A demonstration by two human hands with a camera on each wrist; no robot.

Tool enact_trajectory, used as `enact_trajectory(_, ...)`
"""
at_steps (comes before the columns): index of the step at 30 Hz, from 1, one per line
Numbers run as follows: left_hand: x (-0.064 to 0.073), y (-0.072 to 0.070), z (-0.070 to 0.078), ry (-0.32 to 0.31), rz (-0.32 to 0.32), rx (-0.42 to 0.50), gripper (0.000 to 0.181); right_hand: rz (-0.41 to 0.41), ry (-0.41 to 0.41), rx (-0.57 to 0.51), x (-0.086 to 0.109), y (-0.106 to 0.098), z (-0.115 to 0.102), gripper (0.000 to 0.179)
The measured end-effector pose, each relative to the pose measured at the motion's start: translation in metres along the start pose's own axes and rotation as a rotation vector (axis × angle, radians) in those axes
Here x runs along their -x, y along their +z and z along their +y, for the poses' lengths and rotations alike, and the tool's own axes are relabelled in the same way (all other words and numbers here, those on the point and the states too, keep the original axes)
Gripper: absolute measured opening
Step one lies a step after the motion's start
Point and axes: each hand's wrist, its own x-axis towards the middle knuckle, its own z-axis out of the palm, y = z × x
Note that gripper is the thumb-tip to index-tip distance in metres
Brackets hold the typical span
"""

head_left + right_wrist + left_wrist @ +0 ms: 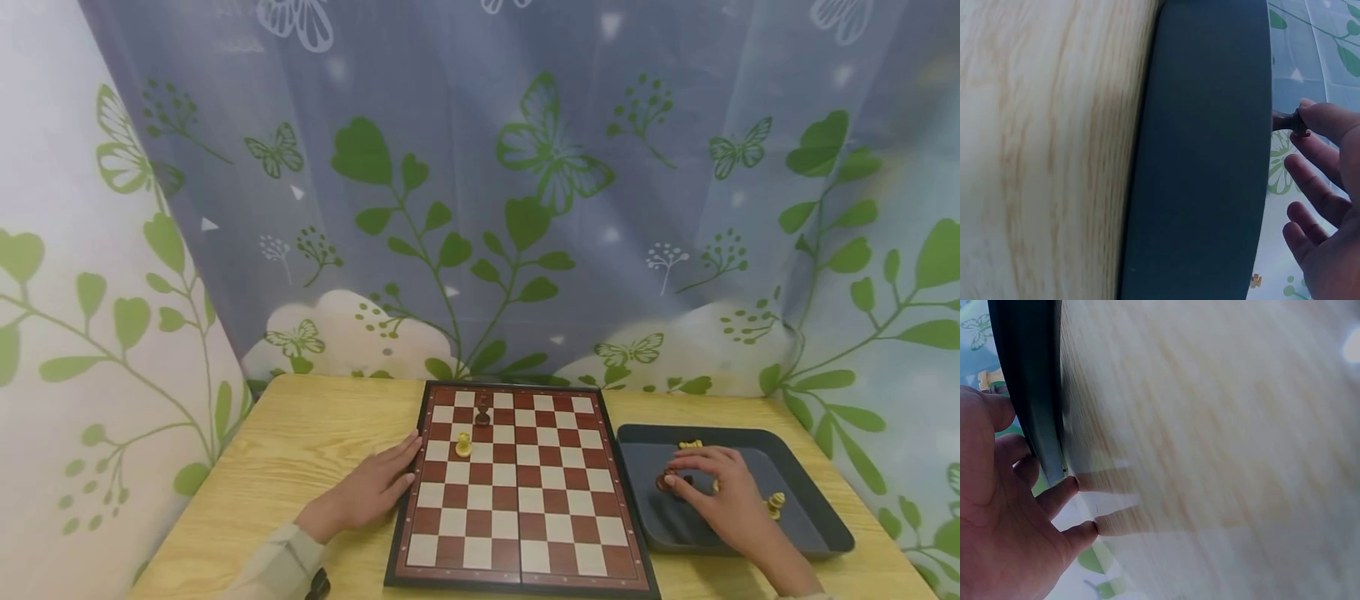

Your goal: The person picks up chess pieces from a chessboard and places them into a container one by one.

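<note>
My right hand (720, 496) is over the dark grey tray (813, 529), with thumb and index finger pinching a dark brown chess piece (1300, 122). In the right wrist view the tray's wall hides part of that piece, and the other fingers are spread. Extended fingers of my left hand (371, 487) touch the left edge of the chessboard (491, 529). On the board, a dark chess piece (483, 413) stands near the far edge, with a yellow chess piece (463, 446) a little nearer and to the left.
Inside the tray are more pieces, among them a yellow one (776, 503) at the right and another yellow piece (690, 445) at the back. The tray sits against the board's right side on a wooden table (300, 433). A patterned curtain (480, 275) hangs behind the table.
</note>
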Motion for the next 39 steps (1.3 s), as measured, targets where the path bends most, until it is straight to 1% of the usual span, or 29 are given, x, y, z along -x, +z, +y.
enact_trajectory(5, 0.001, -0.001, 0.002, -0.006, -0.010, 0.006, 0.058, 0.005, -0.010, 0.004, 0.001, 0.000, 0.002, 0.015)
enact_trajectory(11, 0.000, -0.002, 0.002, 0.005, 0.004, 0.007, 0.057, 0.003, -0.027, 0.012, 0.000, 0.001, 0.005, 0.017)
enact_trajectory(14, -0.001, -0.003, 0.002, 0.004, 0.014, 0.006, 0.057, -0.006, -0.021, 0.021, -0.001, 0.002, 0.006, 0.018)
enact_trajectory(18, 0.000, -0.002, 0.002, -0.003, 0.005, 0.004, 0.058, -0.023, -0.015, 0.020, 0.001, 0.003, 0.007, 0.018)
enact_trajectory(28, 0.001, 0.000, 0.002, 0.013, 0.011, -0.001, 0.058, -0.039, -0.018, 0.028, 0.005, 0.006, 0.010, 0.019)
enact_trajectory(33, 0.002, 0.000, 0.002, 0.007, 0.009, -0.005, 0.058, -0.059, 0.014, 0.041, 0.007, 0.006, 0.010, 0.015)
enact_trajectory(35, 0.002, 0.000, 0.002, 0.005, 0.007, -0.007, 0.058, -0.057, 0.018, 0.045, 0.007, 0.005, 0.010, 0.015)
enact_trajectory(39, 0.002, -0.001, 0.003, 0.000, 0.006, -0.011, 0.058, -0.027, -0.005, 0.040, 0.005, 0.004, 0.007, 0.015)
